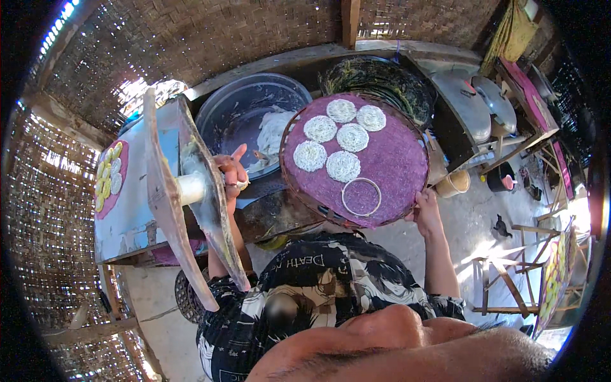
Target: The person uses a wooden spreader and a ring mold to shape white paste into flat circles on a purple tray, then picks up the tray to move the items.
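Observation:
My left hand (pixel 232 172) is closed at the inner side of a wooden press (pixel 167 191), gripping it; one finger sticks out and the board hides part of the hand. The press has two long boards joined by a pale cylinder (pixel 191 188). With my right hand (pixel 428 215) I grip the near right rim of a round woven tray (pixel 299 202) lined with purple cloth (pixel 398 159). Several white lacy noodle discs (pixel 343 167) lie on its far and left parts. A thin ring (pixel 361 197) rests on the cloth near the front edge.
Behind the tray stand a large grey basin (pixel 216 121) with white dough (pixel 275 130) and a dark, stained round pan (pixel 375 79). Metal lids (pixel 461 105) cover pots at the right. Yellow and white discs (pixel 108 178) lie on the left table (pixel 137 210). A beige cup (pixel 453 183) stands right.

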Available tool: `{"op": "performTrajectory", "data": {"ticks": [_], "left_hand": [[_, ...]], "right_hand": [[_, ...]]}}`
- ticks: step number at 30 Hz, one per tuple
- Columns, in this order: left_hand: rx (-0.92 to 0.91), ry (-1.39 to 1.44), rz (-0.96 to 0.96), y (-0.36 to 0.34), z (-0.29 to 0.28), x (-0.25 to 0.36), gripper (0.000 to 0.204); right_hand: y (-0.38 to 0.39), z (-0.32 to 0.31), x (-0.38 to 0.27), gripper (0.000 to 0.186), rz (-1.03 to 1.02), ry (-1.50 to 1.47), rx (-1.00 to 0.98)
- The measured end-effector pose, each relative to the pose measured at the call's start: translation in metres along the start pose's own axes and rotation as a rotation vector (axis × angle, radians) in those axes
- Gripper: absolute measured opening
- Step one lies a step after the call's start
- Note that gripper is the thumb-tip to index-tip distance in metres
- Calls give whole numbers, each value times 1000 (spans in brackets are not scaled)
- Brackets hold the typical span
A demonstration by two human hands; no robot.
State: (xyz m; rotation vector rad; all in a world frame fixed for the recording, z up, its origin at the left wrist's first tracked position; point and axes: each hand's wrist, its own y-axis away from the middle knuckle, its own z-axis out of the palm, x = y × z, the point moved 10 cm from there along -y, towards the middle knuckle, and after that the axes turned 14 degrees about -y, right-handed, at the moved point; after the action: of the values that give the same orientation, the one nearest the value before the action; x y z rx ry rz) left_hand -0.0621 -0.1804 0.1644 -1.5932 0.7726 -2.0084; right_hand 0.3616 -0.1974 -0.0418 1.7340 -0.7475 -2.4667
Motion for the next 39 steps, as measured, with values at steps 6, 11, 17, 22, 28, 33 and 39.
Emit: {"op": "performTrajectory", "data": {"ticks": [6,11,17,22,28,33,39], "left_hand": [[-3,36,-40,-3,4,-16,40],[-11,27,-77,-2,8,-17,37],[-47,32,-81,-5,15,-27,32],[-100,72,-11,-11,24,-26,31],[-95,34,-353,10,9,-72,30],[-146,-708,-323,-10,78,-96,35],[-610,-685,-145,-8,131,-100,62]], "right_hand": [[35,29,26,34,164,-313,-182],[47,54,38,40,170,-413,-299],[46,89,42,44,148,-497,-403],[55,89,40,46,179,-459,-380],[65,65,56,53,269,157,-569],[116,159,-42,68,-139,71,-847],[114,179,-40,77,100,36,-857]]}}
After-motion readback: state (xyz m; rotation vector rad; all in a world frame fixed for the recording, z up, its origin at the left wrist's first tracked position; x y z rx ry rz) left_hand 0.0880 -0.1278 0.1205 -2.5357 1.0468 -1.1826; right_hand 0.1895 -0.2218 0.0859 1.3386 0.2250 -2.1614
